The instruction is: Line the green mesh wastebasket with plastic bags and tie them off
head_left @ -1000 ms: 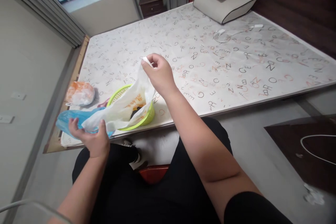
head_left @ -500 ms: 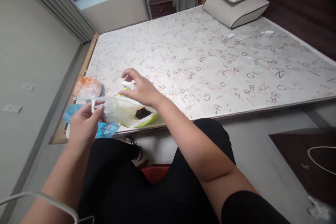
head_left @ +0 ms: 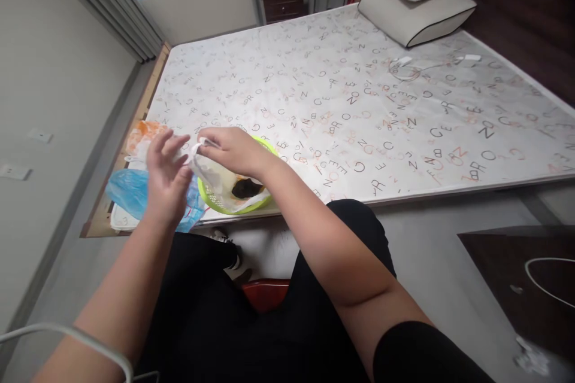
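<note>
A bright green perforated basket (head_left: pixel 214 202) stands at the mattress's near edge, lined with a white plastic bag (head_left: pixel 215 177). Inside the bag lies a dark, rounded thing (head_left: pixel 246 188) whose kind I cannot make out. My right hand (head_left: pixel 229 148) reaches over the basket's far side, its fingers closed on the bag's gathered handles. Just left of those handles is my left hand (head_left: pixel 168 176), fingers spread and slightly blurred, with nothing visibly held in it. A crumpled blue plastic bag (head_left: pixel 128 188) lies behind and beside my left hand, partly hidden by it.
An orange-and-white plastic bag (head_left: pixel 142 136) lies at the left end of the letter-printed mattress (head_left: pixel 314 84). A white cable (head_left: pixel 404 69) rests farther back. Pillows (head_left: pixel 415 15) are stacked at the far right. A dark nightstand (head_left: pixel 284 1) stands beyond the bed.
My left hand has let go of the bag's handle and its fingers have spread. The stretched bag has drawn back over the basket, with its handles now together at my right hand.
</note>
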`<move>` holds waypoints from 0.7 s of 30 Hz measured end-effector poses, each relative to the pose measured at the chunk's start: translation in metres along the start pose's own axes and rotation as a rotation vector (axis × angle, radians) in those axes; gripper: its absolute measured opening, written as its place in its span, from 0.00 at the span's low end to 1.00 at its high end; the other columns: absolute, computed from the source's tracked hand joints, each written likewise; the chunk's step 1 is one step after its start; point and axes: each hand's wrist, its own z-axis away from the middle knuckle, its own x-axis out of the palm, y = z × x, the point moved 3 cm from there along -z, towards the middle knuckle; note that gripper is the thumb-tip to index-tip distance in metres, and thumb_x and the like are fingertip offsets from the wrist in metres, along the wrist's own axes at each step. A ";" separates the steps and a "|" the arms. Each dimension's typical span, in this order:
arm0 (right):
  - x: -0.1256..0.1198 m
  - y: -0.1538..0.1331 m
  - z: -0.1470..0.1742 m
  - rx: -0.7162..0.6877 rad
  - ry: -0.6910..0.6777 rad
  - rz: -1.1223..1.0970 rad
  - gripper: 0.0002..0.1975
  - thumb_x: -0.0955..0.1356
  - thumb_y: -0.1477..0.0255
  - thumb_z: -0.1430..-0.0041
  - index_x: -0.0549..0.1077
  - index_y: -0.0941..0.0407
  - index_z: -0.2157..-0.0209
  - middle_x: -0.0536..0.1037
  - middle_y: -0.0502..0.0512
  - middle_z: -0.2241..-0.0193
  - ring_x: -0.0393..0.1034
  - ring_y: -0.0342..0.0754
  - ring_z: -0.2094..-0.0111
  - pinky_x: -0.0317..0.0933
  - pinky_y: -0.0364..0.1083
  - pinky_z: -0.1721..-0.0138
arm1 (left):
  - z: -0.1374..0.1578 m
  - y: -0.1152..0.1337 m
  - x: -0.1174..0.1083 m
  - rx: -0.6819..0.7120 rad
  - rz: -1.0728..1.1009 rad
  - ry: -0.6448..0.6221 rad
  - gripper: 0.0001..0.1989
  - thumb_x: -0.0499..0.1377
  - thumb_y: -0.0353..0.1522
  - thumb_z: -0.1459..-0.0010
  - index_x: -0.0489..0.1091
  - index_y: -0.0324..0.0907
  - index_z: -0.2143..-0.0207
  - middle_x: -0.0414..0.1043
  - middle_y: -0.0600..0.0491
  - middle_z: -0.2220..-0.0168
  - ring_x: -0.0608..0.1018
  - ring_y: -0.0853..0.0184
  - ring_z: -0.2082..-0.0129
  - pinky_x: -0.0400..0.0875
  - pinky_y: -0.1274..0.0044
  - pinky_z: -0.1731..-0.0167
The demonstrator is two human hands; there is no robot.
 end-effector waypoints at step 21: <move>-0.014 0.067 0.001 0.514 0.390 -0.539 0.23 0.66 0.44 0.34 0.64 0.50 0.64 0.53 0.41 0.79 0.49 0.39 0.81 0.50 0.38 0.81 | -0.002 -0.024 0.064 -0.338 0.433 -0.537 0.30 0.67 0.46 0.41 0.72 0.46 0.39 0.76 0.53 0.69 0.75 0.69 0.80 0.73 0.75 0.76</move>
